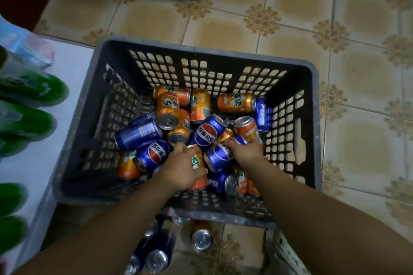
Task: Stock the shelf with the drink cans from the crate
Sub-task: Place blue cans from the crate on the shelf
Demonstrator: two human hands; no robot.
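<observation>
Drink cans, orange and blue, lie jumbled in the dark slatted crate on the tiled floor. Left hand wraps its fingers round an orange can; right hand curls its fingers over a blue can.

Perhaps two dozen cans, one crate

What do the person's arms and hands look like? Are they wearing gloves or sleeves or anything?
No gloves and no sleeves. The left forearm and the right forearm are bare as far up as the picture shows. The left hand and the right hand are bare too, and no watch, ring or bracelet shows on them.
</observation>
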